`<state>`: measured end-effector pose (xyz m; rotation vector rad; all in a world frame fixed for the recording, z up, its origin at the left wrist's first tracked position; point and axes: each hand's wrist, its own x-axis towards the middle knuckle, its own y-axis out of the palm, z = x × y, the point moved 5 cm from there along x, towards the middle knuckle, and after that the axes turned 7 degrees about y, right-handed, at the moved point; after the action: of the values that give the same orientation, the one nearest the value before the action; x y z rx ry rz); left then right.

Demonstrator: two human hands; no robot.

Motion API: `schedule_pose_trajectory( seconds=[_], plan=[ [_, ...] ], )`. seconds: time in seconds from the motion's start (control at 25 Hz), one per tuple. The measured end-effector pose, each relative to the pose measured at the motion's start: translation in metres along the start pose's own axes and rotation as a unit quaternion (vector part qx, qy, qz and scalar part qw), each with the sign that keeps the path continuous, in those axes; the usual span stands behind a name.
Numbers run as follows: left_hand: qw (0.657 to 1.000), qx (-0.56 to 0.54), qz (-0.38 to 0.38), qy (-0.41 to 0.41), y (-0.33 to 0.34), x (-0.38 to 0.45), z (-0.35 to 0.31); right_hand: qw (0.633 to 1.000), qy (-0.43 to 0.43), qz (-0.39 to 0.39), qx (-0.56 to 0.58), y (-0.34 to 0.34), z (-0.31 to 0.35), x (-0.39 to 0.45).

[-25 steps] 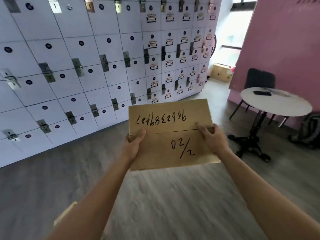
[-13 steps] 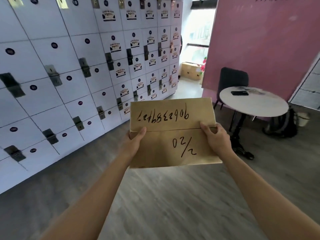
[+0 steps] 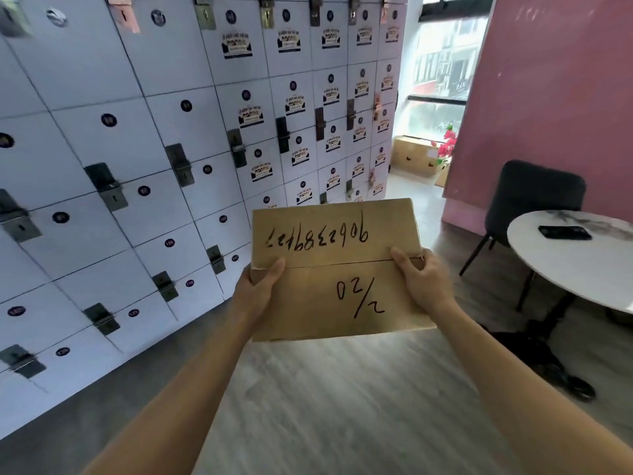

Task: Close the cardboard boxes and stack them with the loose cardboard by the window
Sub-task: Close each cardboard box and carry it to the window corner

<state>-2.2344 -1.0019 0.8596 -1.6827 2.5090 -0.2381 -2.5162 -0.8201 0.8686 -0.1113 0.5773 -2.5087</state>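
Observation:
I carry a closed brown cardboard box (image 3: 337,269) in front of me at chest height, its two top flaps meeting in a seam, with black handwritten numbers on them. My left hand (image 3: 258,289) grips its left side, thumb on top by the seam. My right hand (image 3: 423,281) grips the right side the same way. Far ahead, by the window (image 3: 442,70), another cardboard box (image 3: 412,156) stands on the floor, with a piece of loose cardboard (image 3: 442,176) leaning beside it.
A wall of white lockers (image 3: 171,149) runs along my left. On the right stand a pink wall (image 3: 555,90), a dark chair (image 3: 534,197) and a round white table (image 3: 575,258) with a phone (image 3: 564,232) on it. A passage between lockers and pink wall leads to the window.
The view has moved forward along the lockers; the window, far box, chair and table are nearer and larger. Both hands hold the box as before.

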Motion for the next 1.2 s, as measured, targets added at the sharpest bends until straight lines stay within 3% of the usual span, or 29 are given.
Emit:
schedule_pose_trajectory(
  seconds=[0.24, 0.6, 0.76, 0.96, 1.2],
  plan=[
    [0.998, 0.019, 0.059, 0.016, 0.039, 0.183, -0.003, 0.999, 0.028, -0.042, 0.006, 0.053, 0.031, 0.126],
    [0.985, -0.010, 0.170, 0.032, 0.209, 0.419, -0.028, 0.987, 0.086, -0.135, 0.011, 0.041, 0.019, 0.342],
    [0.985, 0.001, 0.167, 0.050, 0.275, 0.527, -0.047, 0.988, 0.085, -0.127, 0.025, 0.047, 0.027, 0.476],
    [0.991, 0.032, 0.122, 0.040, 0.308, 0.664, -0.068, 0.991, 0.081, -0.094, 0.040, 0.084, 0.059, 0.626],
    [0.991, 0.036, 0.125, 0.035, 0.376, 0.827, -0.083, 0.990, 0.082, -0.104, 0.049, 0.119, 0.069, 0.800]
  ],
)
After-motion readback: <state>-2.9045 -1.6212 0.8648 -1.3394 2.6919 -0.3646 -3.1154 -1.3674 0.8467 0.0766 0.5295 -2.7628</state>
